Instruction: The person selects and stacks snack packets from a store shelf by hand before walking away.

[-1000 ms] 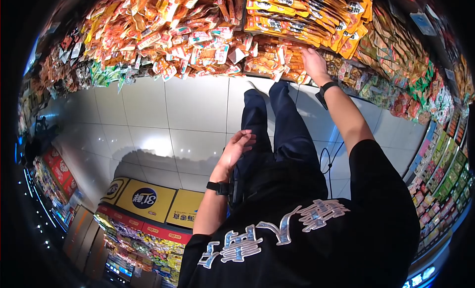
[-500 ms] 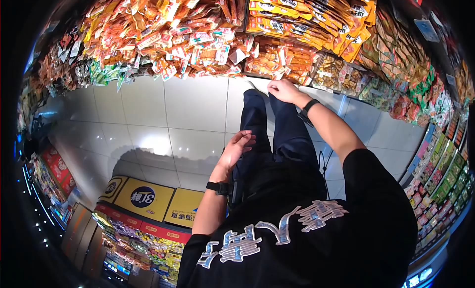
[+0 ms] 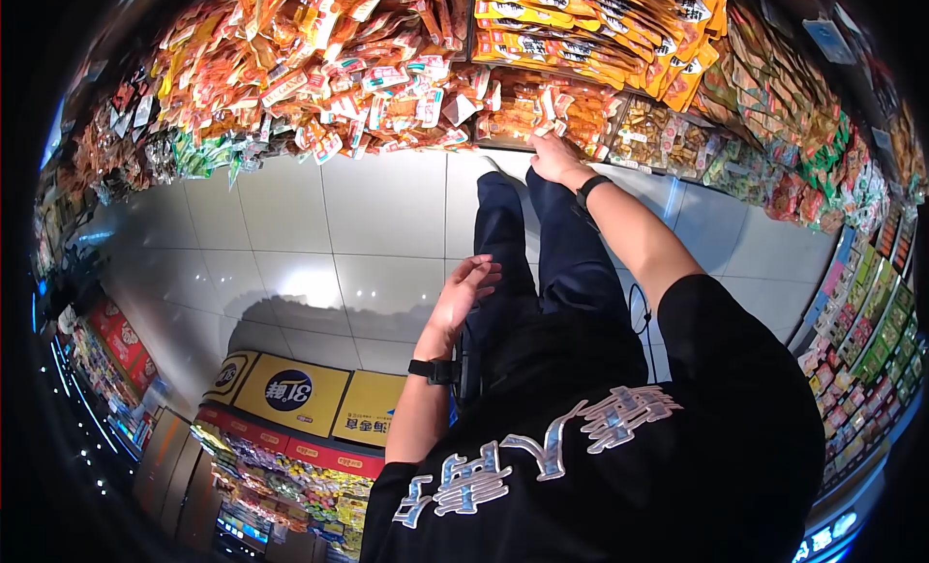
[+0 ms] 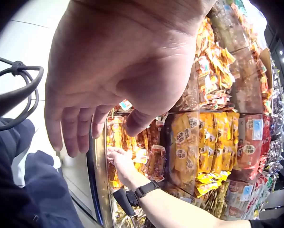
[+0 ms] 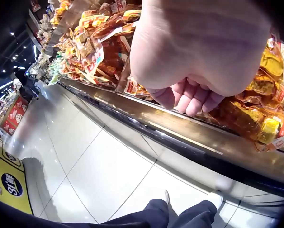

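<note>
In the head view the right hand (image 3: 556,159) is at the front edge of a bin of orange-red snack packets (image 3: 523,103). The right wrist view shows its fingers (image 5: 194,97) bent inward over the bin's metal front rim (image 5: 170,126); whether they pinch a packet is hidden. Seen in the left wrist view, the right hand (image 4: 125,166) reaches to the packets near that rim. The left hand (image 3: 466,290) hangs over the person's legs, holding nothing, its fingers (image 4: 71,128) loose and pointing down in the left wrist view.
Yellow packets (image 3: 552,55) stand in rows behind the bin. A clear-packed snack bin (image 3: 658,137) lies to its right, loose red-orange packets (image 3: 329,79) to its left. Pale tiled floor (image 3: 387,205) runs below. A yellow-fronted shelf (image 3: 290,394) stands at lower left.
The right hand has moved left and down off the packets at the bin's right side, then slightly up to the bin's front edge. The left hand has stayed almost still.
</note>
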`<state>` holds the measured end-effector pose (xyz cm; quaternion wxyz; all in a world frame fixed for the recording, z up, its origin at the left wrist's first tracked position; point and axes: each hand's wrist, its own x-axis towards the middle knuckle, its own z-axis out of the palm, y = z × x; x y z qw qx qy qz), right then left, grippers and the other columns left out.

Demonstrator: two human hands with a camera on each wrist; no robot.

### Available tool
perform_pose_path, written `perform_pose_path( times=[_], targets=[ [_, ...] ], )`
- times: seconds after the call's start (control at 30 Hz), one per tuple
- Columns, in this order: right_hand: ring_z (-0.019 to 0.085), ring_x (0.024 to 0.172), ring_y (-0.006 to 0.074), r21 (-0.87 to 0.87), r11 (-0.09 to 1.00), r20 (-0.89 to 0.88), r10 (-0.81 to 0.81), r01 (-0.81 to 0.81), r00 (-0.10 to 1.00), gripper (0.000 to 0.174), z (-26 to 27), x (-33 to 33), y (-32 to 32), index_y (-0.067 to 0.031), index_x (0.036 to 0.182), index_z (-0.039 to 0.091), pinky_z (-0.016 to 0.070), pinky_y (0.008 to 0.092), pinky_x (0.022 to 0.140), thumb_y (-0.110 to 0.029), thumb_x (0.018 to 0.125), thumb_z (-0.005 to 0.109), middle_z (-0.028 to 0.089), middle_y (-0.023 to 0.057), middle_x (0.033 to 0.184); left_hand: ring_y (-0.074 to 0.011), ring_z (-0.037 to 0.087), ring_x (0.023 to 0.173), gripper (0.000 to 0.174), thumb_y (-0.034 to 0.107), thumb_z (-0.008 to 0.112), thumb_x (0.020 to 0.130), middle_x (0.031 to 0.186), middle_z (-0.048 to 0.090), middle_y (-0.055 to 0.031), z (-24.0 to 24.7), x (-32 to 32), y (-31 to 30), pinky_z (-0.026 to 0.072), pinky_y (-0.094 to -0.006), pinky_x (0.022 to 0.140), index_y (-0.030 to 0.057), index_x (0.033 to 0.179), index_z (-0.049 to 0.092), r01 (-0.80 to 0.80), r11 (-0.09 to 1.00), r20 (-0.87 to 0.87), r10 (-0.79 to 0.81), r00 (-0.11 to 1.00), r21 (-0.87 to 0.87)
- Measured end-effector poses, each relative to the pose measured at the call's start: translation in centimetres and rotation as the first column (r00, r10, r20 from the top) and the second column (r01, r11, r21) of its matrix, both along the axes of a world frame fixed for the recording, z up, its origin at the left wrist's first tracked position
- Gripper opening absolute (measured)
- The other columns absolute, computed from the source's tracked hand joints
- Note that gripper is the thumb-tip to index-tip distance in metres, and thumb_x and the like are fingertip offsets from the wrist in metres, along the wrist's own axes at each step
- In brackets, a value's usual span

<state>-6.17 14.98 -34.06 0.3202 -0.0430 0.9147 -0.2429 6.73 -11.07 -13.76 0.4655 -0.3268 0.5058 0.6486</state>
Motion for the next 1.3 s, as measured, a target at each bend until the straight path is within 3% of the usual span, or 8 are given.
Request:
perform_pose_path(
  times=[0.13,0.23,0.37,0.67,0.87,1.0,1.07,1.3],
  targets=[
    [0.055,0.114,0.034,-0.091,0.995,-0.075,0.021,-0.028,0.997,0.034,1.8,2.7,1.7,-0.0047,0.118,0.058,0.045,0.0427,0.098,-0.011,0.084,0.055,0.059,0.0149,0.118,-0.0248,0.058,0.115,0.038,0.029,0.052,0.098,0.122,0.061,-0.0133,0.1,-0.1,0.1,0.0454,-0.0368,0.098,0.0039,0.127,0.052,-0.006,1.0,-0.013,0.006,1.0,0.008],
    [0.054,0.114,0.0325,-0.039,0.999,-0.291,0.005,-0.017,0.957,0.032,2.8,5.3,4.1,-0.0034,0.117,0.059,0.0428,0.0416,0.1,-0.011,0.086,0.055,0.059,0.0133,0.12,-0.0248,0.058,0.114,0.038,0.029,0.052,0.098,0.122,0.061,-0.0133,0.3,-0.1,-0.1,0.0454,-0.0369,0.098,0.0038,0.127,0.052,-0.01,1.0,-0.017,0.01,1.0,0.01],
    [0.044,0.128,0.0306,0.245,0.97,-0.209,0.047,0.006,0.977,0.047,2.5,7.3,7.0,0.0014,0.13,0.051,0.0328,0.0427,0.11,-0.02,0.088,0.053,0.051,0.0147,0.135,-0.0248,0.058,0.114,0.038,0.029,0.052,0.098,0.121,0.061,-0.0134,0.0,-0.1,0.1,0.0453,-0.037,0.098,0.0038,0.126,0.052,-0.01,1.0,-0.022,0.01,1.0,0.018],
    [0.024,0.145,0.028,0.368,0.919,-0.034,0.165,-0.142,0.986,0.058,0.1,5.4,8.9,0.0016,0.142,0.04,0.0182,0.0396,0.119,-0.034,0.096,0.044,0.032,0.0162,0.153,-0.0244,0.059,0.114,0.038,0.029,0.052,0.098,0.121,0.061,-0.0139,0.9,-0.1,0.6,0.0453,-0.0365,0.098,0.0038,0.127,0.053,0.029,1.0,-0.02,-0.029,0.999,-0.011],
    [0.031,0.141,0.0275,0.35,0.929,-0.09,0.166,-0.125,0.982,0.056,2.8,5.5,8.9,0.0008,0.141,0.04,0.0221,0.041,0.117,-0.028,0.094,0.05,0.035,0.0153,0.151,-0.0241,0.058,0.114,0.038,0.029,0.051,0.098,0.122,0.061,-0.0137,1.4,0.2,-0.3,0.0452,-0.0362,0.098,0.0041,0.127,0.052,0.034,0.999,-0.092,-0.036,0.995,-0.016],
    [0.05,0.122,0.0358,0.217,0.974,-0.066,0.077,-0.061,0.995,0.048,6.3,7.0,9.7,0.0008,0.13,0.05,0.039,0.0447,0.104,-0.027,0.091,0.054,0.053,0.0201,0.131,-0.0241,0.058,0.115,0.039,0.029,0.05,0.099,0.121,0.061,-0.012,4.2,-0.8,-1.5,0.0446,-0.0356,0.098,0.0037,0.128,0.051,0.007,0.996,-0.161,-0.02,0.987,-0.084],
    [0.057,0.111,0.0375,0.122,0.992,0.003,0.03,-0.03,1.0,0.039,6.5,8.0,11.4,-0.001,0.114,0.061,0.0465,0.0456,0.094,-0.03,0.09,0.053,0.059,0.0216,0.122,-0.024,0.058,0.115,0.04,0.029,0.05,0.099,0.12,0.062,-0.0109,5.7,-1.2,-2.7,0.0444,-0.0356,0.098,0.0034,0.129,0.05,-0.002,0.991,-0.196,-0.024,0.98,-0.135],
    [0.061,0.094,0.0415,-0.013,0.994,-0.064,-0.113,0.112,0.992,0.031,9.1,12.5,19.5,-0.0022,0.094,0.068,0.0487,0.0489,0.084,-0.029,0.087,0.055,0.066,0.023,0.098,-0.0245,0.062,0.109,0.038,0.026,0.047,0.098,0.116,0.064,-0.0105,7.2,0.8,-5.6,0.0469,-0.0366,0.095,0.0016,0.127,0.05,-0.191,0.959,-0.35,0.108,0.931,-0.21]
  ],
)
